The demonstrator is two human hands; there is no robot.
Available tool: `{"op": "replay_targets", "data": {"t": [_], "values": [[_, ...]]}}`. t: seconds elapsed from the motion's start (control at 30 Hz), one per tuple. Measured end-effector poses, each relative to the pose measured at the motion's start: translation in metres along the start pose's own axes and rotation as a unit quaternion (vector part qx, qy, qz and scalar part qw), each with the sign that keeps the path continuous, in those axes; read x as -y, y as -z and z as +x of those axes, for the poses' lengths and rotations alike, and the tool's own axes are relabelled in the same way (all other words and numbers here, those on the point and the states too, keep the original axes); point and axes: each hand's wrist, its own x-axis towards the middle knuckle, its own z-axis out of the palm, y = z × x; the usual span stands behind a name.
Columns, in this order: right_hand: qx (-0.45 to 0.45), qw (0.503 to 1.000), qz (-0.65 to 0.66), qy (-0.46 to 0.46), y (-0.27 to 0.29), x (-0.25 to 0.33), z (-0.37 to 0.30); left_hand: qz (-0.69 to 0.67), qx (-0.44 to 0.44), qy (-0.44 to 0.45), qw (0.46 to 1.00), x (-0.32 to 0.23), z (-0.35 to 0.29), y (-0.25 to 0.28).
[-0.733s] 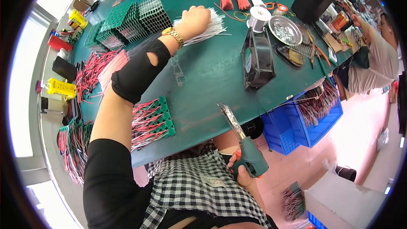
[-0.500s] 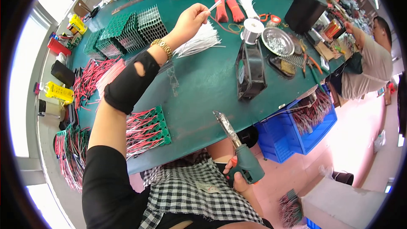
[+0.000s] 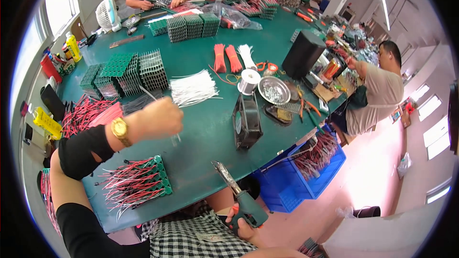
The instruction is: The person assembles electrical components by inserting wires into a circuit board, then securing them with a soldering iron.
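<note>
My left hand (image 3: 162,117) is closed around a thin white wire (image 3: 147,92), held in the air over the table; one end sticks up past the fist. The wire looks blurred. Just beyond lie a pile of white wires (image 3: 193,89) and a bundle of black wires (image 3: 138,103). Nearer me a green circuit board panel (image 3: 162,177) lies with red and white wires (image 3: 129,181) spread leftward from it. In my right hand (image 3: 245,229), by my lap, is a green soldering gun (image 3: 251,209), its metal barrel pointing up and left over the table's edge.
A black fan (image 3: 247,123) stands right of centre, near a solder wire spool (image 3: 249,82) and a metal dish (image 3: 274,91). Stacked green boards (image 3: 119,74) sit at left. A blue crate (image 3: 306,186) is below the table edge. Co-workers sit at the far side and right.
My left hand has come back from the far wire pile, toward me and leftward, carrying the white wire. My view has tilted up, bringing a far co-worker into sight. The right hand keeps the soldering gun.
</note>
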Motion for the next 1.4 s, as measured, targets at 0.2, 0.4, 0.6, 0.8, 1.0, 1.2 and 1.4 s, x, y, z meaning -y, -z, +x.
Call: {"op": "replay_targets", "data": {"t": [0.2,0.4,0.6,0.8,1.0,1.2,1.4], "values": [[0.005,0.997,-0.040,0.061,-0.015,0.016,-0.002,-0.045,0.016,-0.006,0.999,-0.057,0.007,-0.038],[0.028,0.998,-0.039,0.033,-0.011,0.005,0.007,-0.174,-0.071,0.079,0.979,-0.061,-0.017,-0.032],[0.008,0.999,-0.031,0.027,-0.010,-0.014,0.025,-0.302,-0.152,0.356,0.871,-0.054,-0.056,-0.011],[0.039,0.999,0.002,0.032,-0.031,-0.007,0.061,-0.414,-0.264,0.475,0.731,-0.089,-0.093,-0.038],[0.102,0.995,-0.021,-0.008,-0.056,0.008,0.071,-0.473,-0.249,0.450,0.715,-0.119,-0.088,-0.051],[0.107,0.992,-0.051,-0.035,-0.065,0.003,0.072,-0.483,-0.248,0.443,0.713,-0.124,-0.076,-0.054],[0.107,0.988,-0.092,-0.069,-0.063,0.012,0.075,-0.438,-0.216,0.471,0.734,-0.125,-0.068,-0.059]]}}
